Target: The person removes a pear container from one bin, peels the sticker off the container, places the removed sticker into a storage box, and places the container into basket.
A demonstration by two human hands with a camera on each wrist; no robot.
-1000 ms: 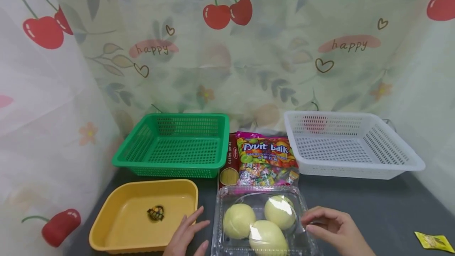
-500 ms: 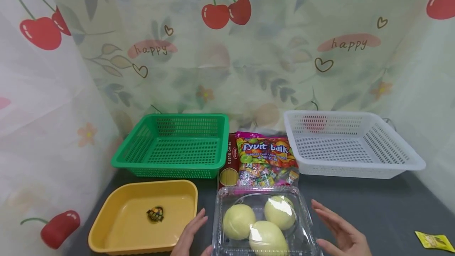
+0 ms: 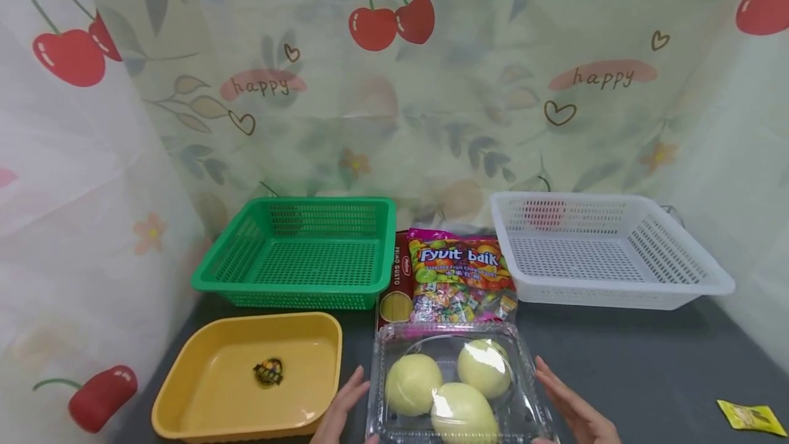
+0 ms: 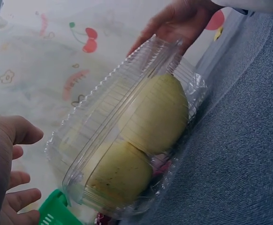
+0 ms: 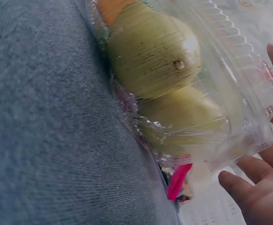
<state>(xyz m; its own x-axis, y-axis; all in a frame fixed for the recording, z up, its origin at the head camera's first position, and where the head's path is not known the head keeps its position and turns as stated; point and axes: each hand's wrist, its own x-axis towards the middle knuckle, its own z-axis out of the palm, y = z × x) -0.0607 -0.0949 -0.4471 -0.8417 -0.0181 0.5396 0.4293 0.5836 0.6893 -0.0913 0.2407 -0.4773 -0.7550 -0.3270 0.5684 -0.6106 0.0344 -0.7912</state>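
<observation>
Flanking a clear container (image 3: 450, 328) of three pale fruits (image 3: 414, 386) on the worktop (image 3: 647, 355), left hand (image 3: 341, 408) and right hand (image 3: 574, 405) spread, contact unclear, yellow tray (image 3: 228, 403) at left, candy bag (image 3: 461, 276) just behind.

Container (image 4: 107, 116) close in both wrist views

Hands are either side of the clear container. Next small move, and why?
Probably bring the left hand in against the left side of the clear container: the left wrist view shows a gap between them, while the right hand is close to the opposite side.
</observation>
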